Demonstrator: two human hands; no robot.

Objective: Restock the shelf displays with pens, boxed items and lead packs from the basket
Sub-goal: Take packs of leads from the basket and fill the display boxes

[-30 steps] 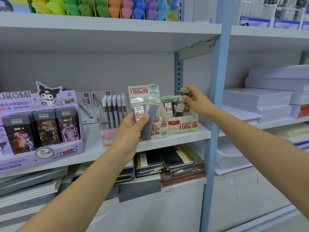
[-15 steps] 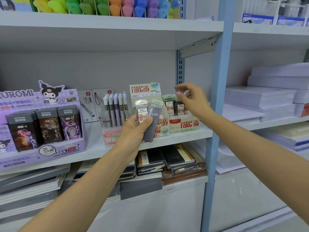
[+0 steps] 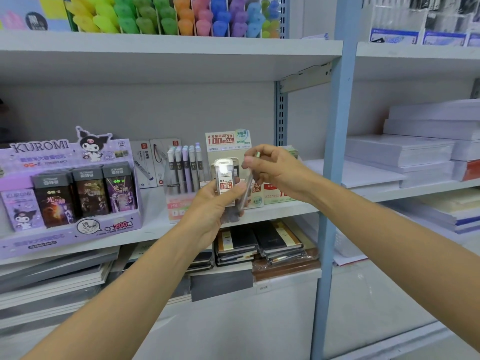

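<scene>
My left hand [image 3: 210, 203] grips a clear lead pack [image 3: 225, 181] with a red 0.5 label, upright in front of the middle shelf. My right hand [image 3: 275, 172] pinches the top of a second, slimmer lead pack [image 3: 246, 188] right beside the first, its green cap near my fingertips. Behind both hands stand the cardboard lead-pack displays [image 3: 228, 144] marked 100, partly hidden. A clear stand of pastel pens [image 3: 184, 167] sits just to the left on the white shelf [image 3: 285, 207]. No basket is in view.
A purple Kuromi display [image 3: 70, 188] with dark boxed items fills the shelf's left. Coloured markers [image 3: 171, 16] line the upper shelf. Notebooks [image 3: 259, 242] are stacked below. A blue upright [image 3: 335, 152] separates the right bay, which holds white paper reams [image 3: 405, 152].
My right hand left the right-hand display and came back to my left hand, where it now pinches the slim lead pack. The left hand stayed nearly still.
</scene>
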